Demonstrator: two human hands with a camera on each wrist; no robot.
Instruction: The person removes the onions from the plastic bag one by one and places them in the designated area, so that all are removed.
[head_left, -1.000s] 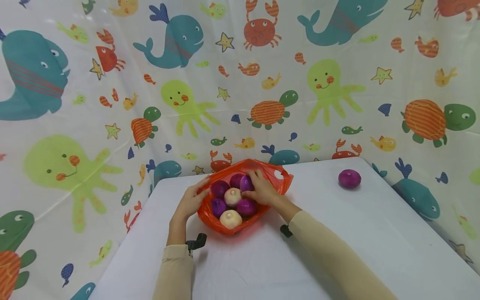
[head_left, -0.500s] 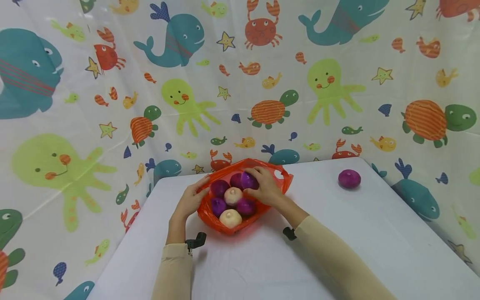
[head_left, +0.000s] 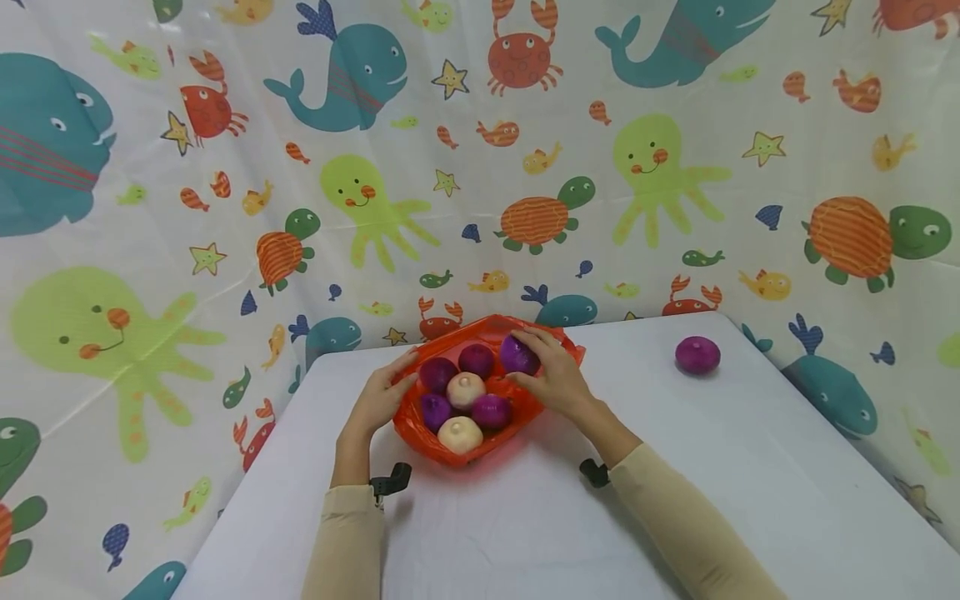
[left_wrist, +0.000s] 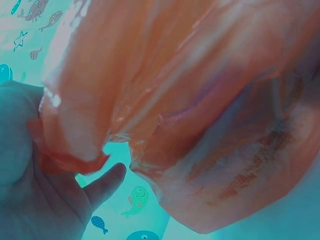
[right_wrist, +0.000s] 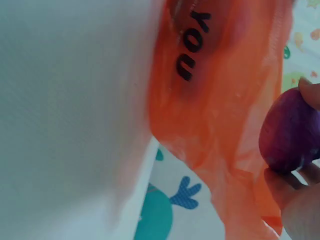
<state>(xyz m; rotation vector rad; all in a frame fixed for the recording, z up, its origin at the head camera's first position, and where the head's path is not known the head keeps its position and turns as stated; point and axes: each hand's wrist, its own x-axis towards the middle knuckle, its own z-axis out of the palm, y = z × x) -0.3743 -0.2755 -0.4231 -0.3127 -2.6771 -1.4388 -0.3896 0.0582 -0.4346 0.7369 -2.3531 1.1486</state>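
An orange-red plastic bag (head_left: 431,450) lies with its mouth spread wide on the table. Inside sit several red onions (head_left: 491,412) and two pale, whitish onions (head_left: 461,435). At the bag's left rim my left hand (head_left: 377,402) holds the plastic; in the left wrist view the bag's edge hangs between the thumb (left_wrist: 105,186) and the rest of the hand. My right hand (head_left: 561,375) grips a red onion (head_left: 517,355) over the right part of the bag. The right wrist view shows that onion (right_wrist: 289,132) between thumb and fingers, beside the bag's wall.
Another red onion (head_left: 697,356) lies alone at the table's back right. The white-covered table (head_left: 510,525) reaches back to a curtain (head_left: 465,200) printed with sea animals. In the right wrist view the bag bears black letters (right_wrist: 192,45).
My right hand has lifted the red onion away from the others and moved right with it, uncovering the onion behind. The left hand has stayed at the bag's rim.
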